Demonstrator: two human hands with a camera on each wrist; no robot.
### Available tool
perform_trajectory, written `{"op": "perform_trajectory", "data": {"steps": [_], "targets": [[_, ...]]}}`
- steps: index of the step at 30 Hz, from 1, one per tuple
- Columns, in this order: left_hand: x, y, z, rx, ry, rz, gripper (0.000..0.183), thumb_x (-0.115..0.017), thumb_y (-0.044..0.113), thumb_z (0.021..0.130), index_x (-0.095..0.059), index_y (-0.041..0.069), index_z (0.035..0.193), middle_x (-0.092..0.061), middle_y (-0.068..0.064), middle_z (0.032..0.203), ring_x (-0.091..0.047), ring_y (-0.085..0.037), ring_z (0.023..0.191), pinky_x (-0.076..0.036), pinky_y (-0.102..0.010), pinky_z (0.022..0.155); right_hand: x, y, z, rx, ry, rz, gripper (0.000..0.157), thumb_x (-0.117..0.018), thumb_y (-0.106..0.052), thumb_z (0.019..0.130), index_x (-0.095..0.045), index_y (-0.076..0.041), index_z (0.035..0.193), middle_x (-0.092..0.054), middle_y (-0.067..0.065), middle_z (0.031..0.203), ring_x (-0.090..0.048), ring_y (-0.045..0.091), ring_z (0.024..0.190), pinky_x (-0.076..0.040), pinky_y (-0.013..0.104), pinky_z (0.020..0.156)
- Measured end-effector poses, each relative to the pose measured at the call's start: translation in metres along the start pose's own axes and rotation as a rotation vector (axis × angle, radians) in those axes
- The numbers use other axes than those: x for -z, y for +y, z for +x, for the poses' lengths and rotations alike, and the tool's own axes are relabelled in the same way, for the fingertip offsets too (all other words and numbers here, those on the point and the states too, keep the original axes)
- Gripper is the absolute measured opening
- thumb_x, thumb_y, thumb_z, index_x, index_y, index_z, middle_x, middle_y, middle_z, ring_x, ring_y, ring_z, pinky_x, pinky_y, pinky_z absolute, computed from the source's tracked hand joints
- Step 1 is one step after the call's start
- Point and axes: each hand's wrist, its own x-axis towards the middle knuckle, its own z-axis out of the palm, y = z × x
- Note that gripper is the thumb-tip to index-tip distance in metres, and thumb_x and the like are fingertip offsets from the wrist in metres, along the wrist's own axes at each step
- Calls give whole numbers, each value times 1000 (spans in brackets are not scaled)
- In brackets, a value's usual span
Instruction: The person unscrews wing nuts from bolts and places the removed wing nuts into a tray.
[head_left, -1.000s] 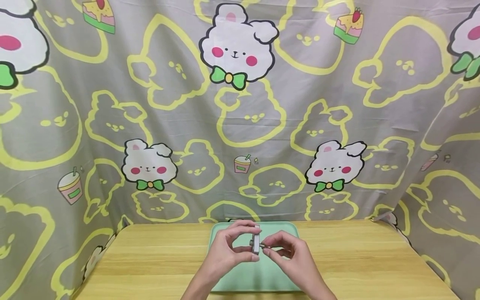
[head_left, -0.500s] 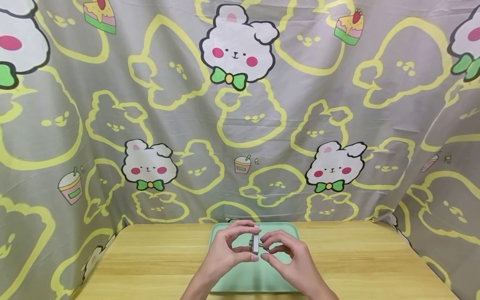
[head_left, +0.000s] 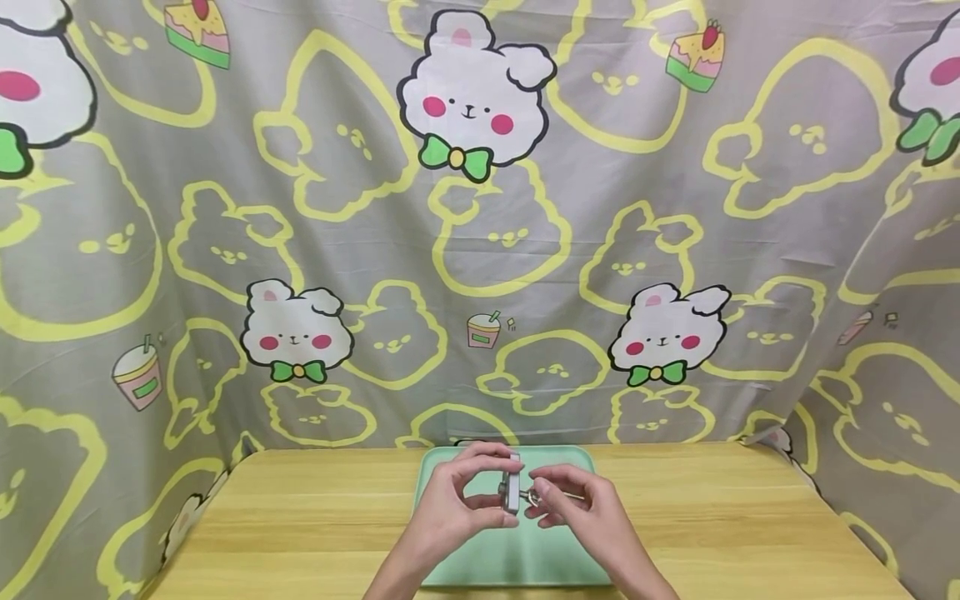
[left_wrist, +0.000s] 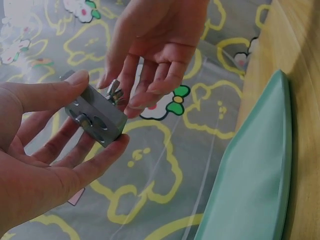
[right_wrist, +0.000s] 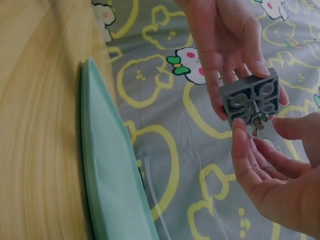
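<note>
My left hand (head_left: 453, 502) grips a grey metal plate (right_wrist: 251, 95) by its edges, thumb on one side and fingers on the other. The plate stands on edge above the tray. Recesses and round holes show on its face in the right wrist view. A bolt runs through it, its head (left_wrist: 82, 120) on the side toward my left palm. On the opposite side a silvery wing nut (right_wrist: 259, 121) sits on the bolt. My right hand (head_left: 588, 502) is at the wing nut, thumb and index finger apart on either side of it, other fingers loosely bent.
Under both hands a pale green tray (head_left: 517, 567) lies on the wooden table (head_left: 315, 517). A grey curtain (head_left: 420, 333) with yellow outlines and rabbit faces hangs behind the table and along both sides.
One second ago my right fingertips pinched at the wing nut; they then spread, and the thumb has since moved up beside it. My left hand keeps the plate nearly still.
</note>
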Motion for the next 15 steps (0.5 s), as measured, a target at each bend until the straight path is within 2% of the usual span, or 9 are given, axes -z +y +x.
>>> {"op": "perform_trajectory", "data": {"steps": [3, 8, 15], "targets": [[-1, -1, 0, -1, -8, 3, 48, -88, -4, 76, -73, 2, 122, -53, -19, 139, -53, -23, 127, -59, -50, 95, 1, 1, 1, -30, -32, 41, 40, -69, -25, 101, -65, 9, 123, -74, 19, 104, -75, 28, 88, -65, 37, 77], [-1, -2, 0, -6, -17, 1, 48, -86, -8, 76, -71, -2, 122, -52, -23, 140, -53, -23, 127, -59, -48, 95, 1, 1, 1, -44, -55, 77, 37, -70, -18, 100, -65, 10, 123, -74, 20, 104, -75, 25, 87, -65, 36, 77], [-2, -1, 1, 0, -11, 8, 49, -85, -10, 76, -73, 2, 122, -54, -19, 139, -54, -24, 127, -60, -44, 94, 2, 2, 0, -19, -46, 55, 32, -74, -14, 97, -67, 7, 119, -74, 17, 103, -76, 24, 87, -65, 35, 76]]}}
